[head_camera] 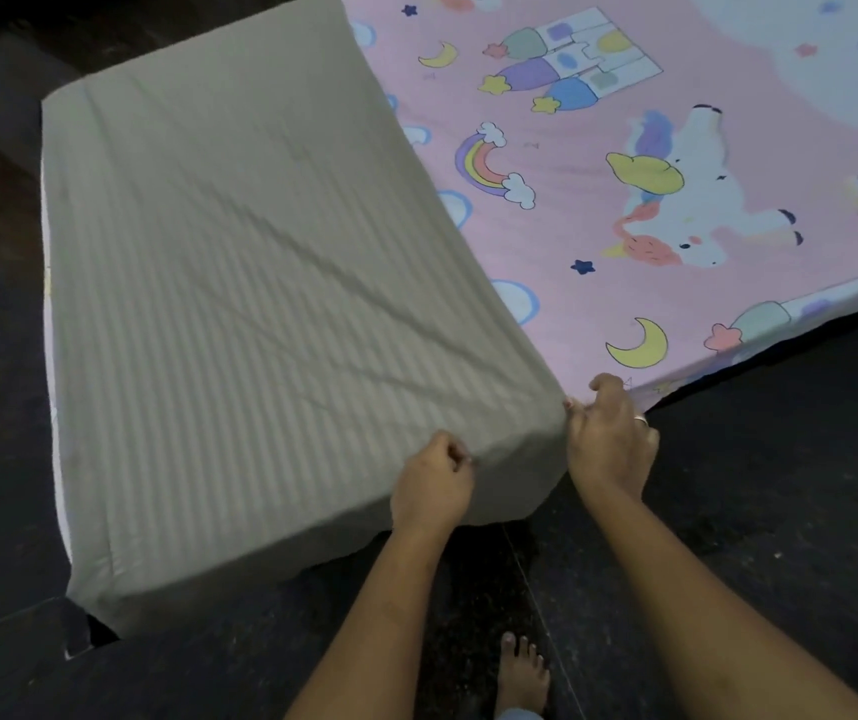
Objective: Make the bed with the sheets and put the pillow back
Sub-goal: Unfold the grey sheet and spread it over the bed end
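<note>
Standing with one bare foot (pixel 520 672) on dark speckled stone floor (pixel 780 511). Pinching the near edge of grey striped fabric sheet (pixel 260 278) with left hand (pixel 432 485); gripping its near corner with right hand (pixel 609 439), fingers curled. Spread across the mattress top, faintly creased, probably mid-tuck. Beyond, pink unicorn-print sheet (pixel 676 200) lying smooth. No pillow visible; presumably yet to place.

Grey-green striped sheet (pixel 240 283) beside a pink sheet (pixel 624 163) printed with unicorns, rainbows, moons, castles
</note>
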Tool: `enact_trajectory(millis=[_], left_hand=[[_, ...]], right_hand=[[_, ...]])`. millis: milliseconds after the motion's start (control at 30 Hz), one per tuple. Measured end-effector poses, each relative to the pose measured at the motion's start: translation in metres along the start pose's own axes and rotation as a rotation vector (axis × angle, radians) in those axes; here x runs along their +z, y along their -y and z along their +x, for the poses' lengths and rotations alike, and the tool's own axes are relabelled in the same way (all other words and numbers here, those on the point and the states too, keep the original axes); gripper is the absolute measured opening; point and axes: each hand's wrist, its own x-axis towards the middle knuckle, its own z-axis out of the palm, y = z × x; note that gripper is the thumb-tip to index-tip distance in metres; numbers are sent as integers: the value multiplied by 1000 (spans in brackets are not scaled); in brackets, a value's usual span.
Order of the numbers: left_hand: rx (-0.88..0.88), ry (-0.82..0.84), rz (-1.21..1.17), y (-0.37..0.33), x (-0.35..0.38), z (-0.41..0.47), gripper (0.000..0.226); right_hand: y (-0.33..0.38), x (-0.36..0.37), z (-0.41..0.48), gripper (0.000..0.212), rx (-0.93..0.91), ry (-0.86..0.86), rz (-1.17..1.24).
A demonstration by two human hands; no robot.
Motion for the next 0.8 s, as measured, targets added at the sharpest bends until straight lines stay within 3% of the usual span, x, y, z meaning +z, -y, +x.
enact_trajectory(millis=[167, 267, 433, 567, 800], left_hand=[[-266, -510, -155, 70, -63, 1, 6], [-479, -649, -147, 132, -111, -1, 23], [-699, -672, -105, 210, -184, -20, 49], [-604, -655, -132, 243, -206, -31, 56], [-580, -563, -159, 263, -213, -40, 26]], right_hand=[[66, 14, -14, 29, -302, -20, 57], [123, 32, -42, 33, -501, 55, 58], [201, 64, -104, 45, -623, 344, -34], [251, 92, -157, 51, -743, 463, -99], [318, 129, -226, 47, -812, 533, -101]])
